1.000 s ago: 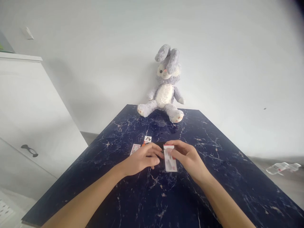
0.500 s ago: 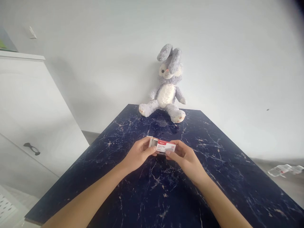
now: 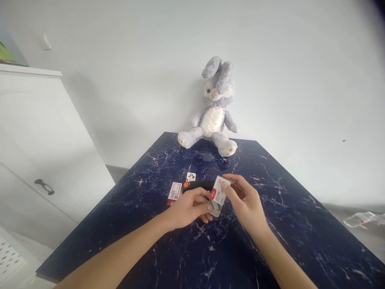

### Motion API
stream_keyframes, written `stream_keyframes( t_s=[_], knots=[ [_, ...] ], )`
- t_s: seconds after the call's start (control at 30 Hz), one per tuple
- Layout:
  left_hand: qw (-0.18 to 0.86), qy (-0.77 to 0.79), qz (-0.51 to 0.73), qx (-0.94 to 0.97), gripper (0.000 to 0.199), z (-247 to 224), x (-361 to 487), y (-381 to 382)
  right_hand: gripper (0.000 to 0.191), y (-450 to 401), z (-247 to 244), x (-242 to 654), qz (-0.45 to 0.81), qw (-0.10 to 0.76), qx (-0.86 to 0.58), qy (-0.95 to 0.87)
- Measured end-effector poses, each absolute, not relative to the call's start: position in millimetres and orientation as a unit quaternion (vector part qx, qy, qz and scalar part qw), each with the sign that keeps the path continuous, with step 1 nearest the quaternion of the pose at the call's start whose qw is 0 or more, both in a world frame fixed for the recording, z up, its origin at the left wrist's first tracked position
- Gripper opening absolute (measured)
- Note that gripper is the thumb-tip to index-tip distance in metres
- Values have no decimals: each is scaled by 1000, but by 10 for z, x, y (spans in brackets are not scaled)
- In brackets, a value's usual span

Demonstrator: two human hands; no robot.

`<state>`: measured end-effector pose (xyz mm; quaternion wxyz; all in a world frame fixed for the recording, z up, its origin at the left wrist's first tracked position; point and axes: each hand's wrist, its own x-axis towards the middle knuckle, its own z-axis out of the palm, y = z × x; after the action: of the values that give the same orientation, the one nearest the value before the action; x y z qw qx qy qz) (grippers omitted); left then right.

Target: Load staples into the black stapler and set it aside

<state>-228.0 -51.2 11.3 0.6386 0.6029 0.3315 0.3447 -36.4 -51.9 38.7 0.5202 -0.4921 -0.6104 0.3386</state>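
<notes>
Carton, small, white with a red band and print: held tilted just below the centre of the frame, raised over the table, its lower end greyish and too blurred to read. Right hand: thumb on the printed face, fingers behind, pinching the carton near its upper end. Left hand: fingers curled, thumb at the carton's lower-left edge; whether it truly pinched there could not be told. Handling, by judgement: light, thin card, stiff along the edges but easily dented on the broad faces, slightly slick; best taken by the two long edges, without squeezing. Near the left hand, left of centre: one red-and-white box; behind it a small white packet with a dark picture; beside these a black object with an orange end, partly hidden. Surface: dark blue tabletop, white-veined like marble, apparently smooth. Plush rabbit, grey and cream, seated at the far edge, upper centre. Room: pale wall behind; white cabinet with dark handle, left; clear plastic item on the floor, lower right.
</notes>
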Motion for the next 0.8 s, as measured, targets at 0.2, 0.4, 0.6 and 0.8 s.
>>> stream_keyframes(
  t_s=[0.2, 0.4, 0.6, 0.8],
  knots=[
    [629, 347, 397, 572, 37, 136, -2275, -502, 29, -453, 314, -341, 322, 522, -511, -602],
    [575, 371, 426, 592, 36, 222, -2318, -496, 26, -504, 375, -280, 18, 422, -394, -816],
    [512, 394, 389, 657, 39, 349, -2405, -479, 29, -552, 427, -293, -21, 304, -325, -895],
    [501, 387, 392, 668, 43, 318, -2377, -503, 23, -559, 335, -358, -37, 336, -355, -871]
  ],
)
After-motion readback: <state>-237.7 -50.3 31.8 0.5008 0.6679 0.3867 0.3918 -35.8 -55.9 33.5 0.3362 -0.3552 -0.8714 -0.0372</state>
